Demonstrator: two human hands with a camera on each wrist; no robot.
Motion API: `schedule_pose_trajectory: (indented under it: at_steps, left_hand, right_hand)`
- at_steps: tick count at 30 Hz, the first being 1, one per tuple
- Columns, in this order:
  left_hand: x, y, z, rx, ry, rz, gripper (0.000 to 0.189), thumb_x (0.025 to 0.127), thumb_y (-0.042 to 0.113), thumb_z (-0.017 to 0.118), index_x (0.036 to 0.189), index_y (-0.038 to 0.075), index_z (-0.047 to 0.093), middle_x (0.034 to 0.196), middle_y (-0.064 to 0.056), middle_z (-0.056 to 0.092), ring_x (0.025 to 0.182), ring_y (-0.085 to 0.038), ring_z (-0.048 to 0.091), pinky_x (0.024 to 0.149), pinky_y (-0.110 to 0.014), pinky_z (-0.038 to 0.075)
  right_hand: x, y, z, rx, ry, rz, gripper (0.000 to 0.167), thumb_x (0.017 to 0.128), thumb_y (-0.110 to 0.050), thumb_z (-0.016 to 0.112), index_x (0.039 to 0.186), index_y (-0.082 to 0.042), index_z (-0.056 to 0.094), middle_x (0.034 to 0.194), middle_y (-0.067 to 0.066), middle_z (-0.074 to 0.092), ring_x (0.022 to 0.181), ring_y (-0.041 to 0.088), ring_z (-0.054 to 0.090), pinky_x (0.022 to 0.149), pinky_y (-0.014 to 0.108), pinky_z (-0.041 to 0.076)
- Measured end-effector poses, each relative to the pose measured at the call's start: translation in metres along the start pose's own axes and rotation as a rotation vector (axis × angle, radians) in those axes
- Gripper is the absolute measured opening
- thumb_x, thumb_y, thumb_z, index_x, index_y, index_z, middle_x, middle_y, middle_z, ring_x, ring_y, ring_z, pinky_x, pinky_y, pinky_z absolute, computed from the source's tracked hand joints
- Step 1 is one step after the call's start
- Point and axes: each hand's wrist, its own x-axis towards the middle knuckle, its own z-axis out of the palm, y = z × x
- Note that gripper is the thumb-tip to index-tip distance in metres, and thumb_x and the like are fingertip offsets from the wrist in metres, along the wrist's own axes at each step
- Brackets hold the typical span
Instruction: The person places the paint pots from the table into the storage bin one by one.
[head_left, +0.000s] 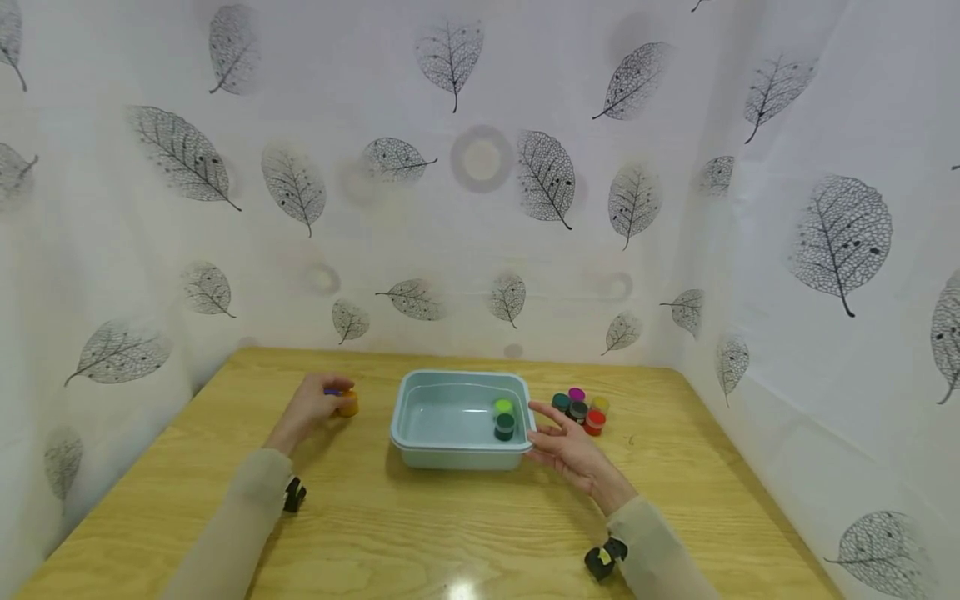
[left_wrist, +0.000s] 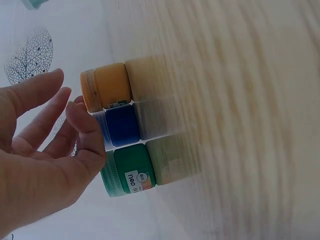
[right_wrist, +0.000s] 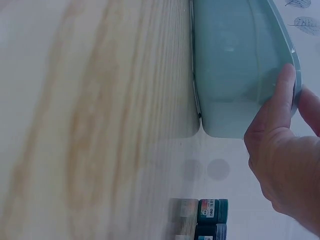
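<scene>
My left hand (head_left: 318, 404) is over a row of small paint jars at the left. In the left wrist view an orange jar (left_wrist: 112, 85), a blue jar (left_wrist: 123, 125) and a green jar (left_wrist: 134, 170) stand side by side, and the loosely bent fingertips are right at the blue jar's lid. My right hand (head_left: 573, 454) grips the right rim of a pale blue-green plastic tub (head_left: 457, 459), with fingers on both sides of the rim in the right wrist view. Inside the tub are a lime green jar (head_left: 503, 407) and a dark green jar (head_left: 505, 427).
Right of the tub stands a cluster of jars: a teal jar (head_left: 561, 402), a magenta jar (head_left: 576, 395), a black jar (head_left: 577, 412), a yellow jar (head_left: 600, 405) and a red jar (head_left: 595, 423). Leaf-patterned curtains (head_left: 465, 242) surround the wooden table (head_left: 420, 533).
</scene>
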Motion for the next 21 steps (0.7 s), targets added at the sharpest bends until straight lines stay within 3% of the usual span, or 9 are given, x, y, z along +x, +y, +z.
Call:
schedule_pose_trajectory:
  at_steps: [9, 15, 21]
  left_hand:
    - [0.0007, -0.001, -0.0007, 0.031, -0.028, -0.042, 0.043, 0.092, 0.003, 0.062, 0.132, -0.01, 0.052, 0.132, -0.03, 0.054, 0.12, -0.041, 0.052, 0.099, -0.049, 0.048]
    - [-0.0003, -0.0015, -0.0017, 0.047, -0.077, -0.036, 0.042, 0.089, 0.002, 0.064, 0.129, -0.01, 0.055, 0.127, -0.028, 0.058, 0.112, -0.036, 0.056, 0.09, -0.042, 0.051]
    - [0.0027, -0.0023, -0.0017, 0.017, -0.182, -0.048, 0.046, 0.09, 0.003, 0.065, 0.131, -0.011, 0.052, 0.127, -0.028, 0.056, 0.102, -0.029, 0.06, 0.079, -0.037, 0.055]
  right_hand:
    - [0.0025, 0.0036, -0.0019, 0.006, 0.011, -0.003, 0.066, 0.095, -0.003, 0.062, 0.153, -0.012, 0.031, 0.126, 0.022, 0.049, 0.103, 0.022, 0.066, 0.094, 0.038, 0.055]
    - [0.0025, 0.0041, -0.0023, 0.007, 0.005, -0.003, 0.066, 0.095, -0.004, 0.062, 0.153, -0.012, 0.031, 0.127, 0.022, 0.049, 0.103, 0.022, 0.066, 0.094, 0.038, 0.054]
    - [0.002, 0.0031, -0.0024, 0.013, -0.005, -0.001, 0.066, 0.096, -0.004, 0.061, 0.153, -0.012, 0.03, 0.131, 0.025, 0.047, 0.104, 0.022, 0.066, 0.096, 0.039, 0.053]
